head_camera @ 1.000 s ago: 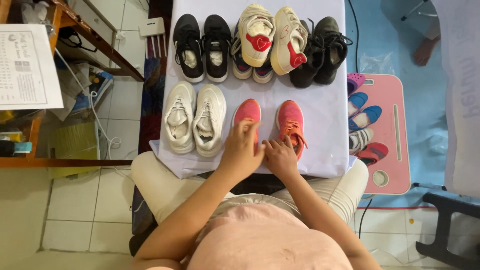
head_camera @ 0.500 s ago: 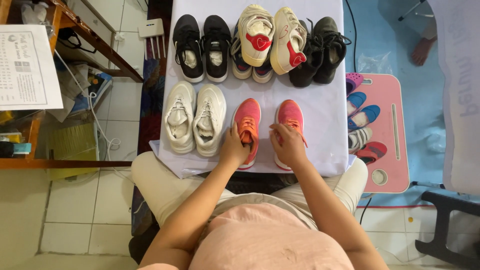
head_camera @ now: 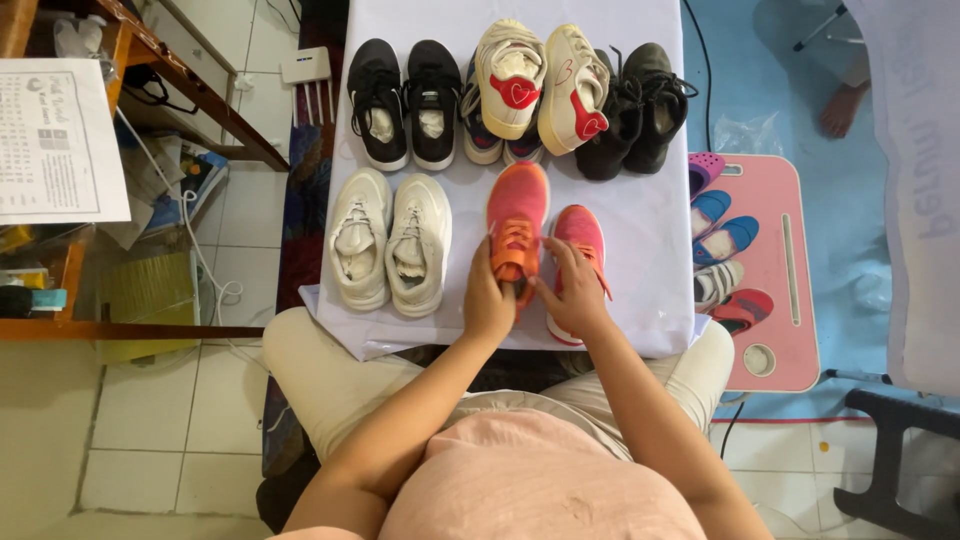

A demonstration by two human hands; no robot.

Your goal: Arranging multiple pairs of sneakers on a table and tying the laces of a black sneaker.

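Two coral-pink sneakers lie on a white cloth-covered table (head_camera: 650, 240). The left pink sneaker (head_camera: 517, 215) is pushed further away than the right pink sneaker (head_camera: 580, 235). My left hand (head_camera: 487, 300) grips the heel end of the left one, fingers at its orange laces. My right hand (head_camera: 570, 290) touches the same shoe's laces from the right and covers the near part of the right sneaker. Beside them on the left sits a white pair (head_camera: 390, 245).
At the back stand a black pair (head_camera: 405, 100), a cream pair with red heel patches (head_camera: 540, 85) and a black laced pair (head_camera: 640, 105). A pink tray (head_camera: 775, 300) with small shoes lies on the right. A wooden shelf (head_camera: 120, 60) is left. Another person's foot (head_camera: 845, 105) shows top right.
Both hands have come together on the left pink sneaker. That sneaker has slid away from me, so it now sits ahead of its partner.
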